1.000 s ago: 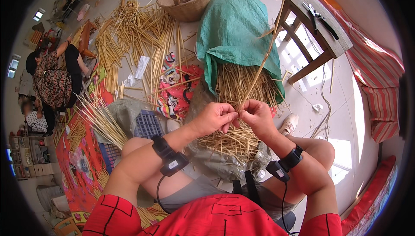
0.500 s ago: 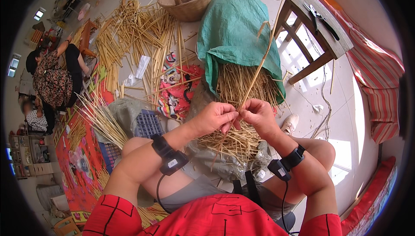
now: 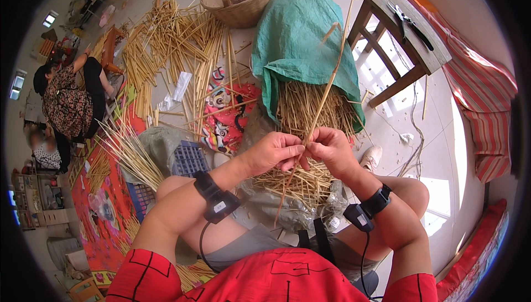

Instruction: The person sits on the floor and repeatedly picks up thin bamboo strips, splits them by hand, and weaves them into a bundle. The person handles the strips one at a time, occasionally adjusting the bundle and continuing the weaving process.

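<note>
A long dry straw stalk (image 3: pixel 329 83) slants up and to the right from between my hands, with a loose strip of leaf bending off its upper part. My left hand (image 3: pixel 276 151) pinches its lower part between thumb and forefinger. Close beside it, almost touching, my right hand (image 3: pixel 330 150) grips the same stalk with thumb and curled fingers. A thin lower end hangs below my fingers. Underneath lies a heap of short straw pieces (image 3: pixel 298 186) on clear plastic. Just beyond, a bundle of straw (image 3: pixel 310 105) sticks out of a green woven sack (image 3: pixel 301 31).
A wicker basket (image 3: pixel 243 3) stands at the back. Loose stalks (image 3: pixel 166 47) cover the floor at far left. Pliers (image 3: pixel 406 22) lie on a wooden stool (image 3: pixel 437 53) at right. A blue plastic crate (image 3: pixel 189 159) sits left of my hands; two people are farther left.
The upper end of the stalk has tilted to a slightly more upright angle. Both hands stay nearly in place, still pinching it.
</note>
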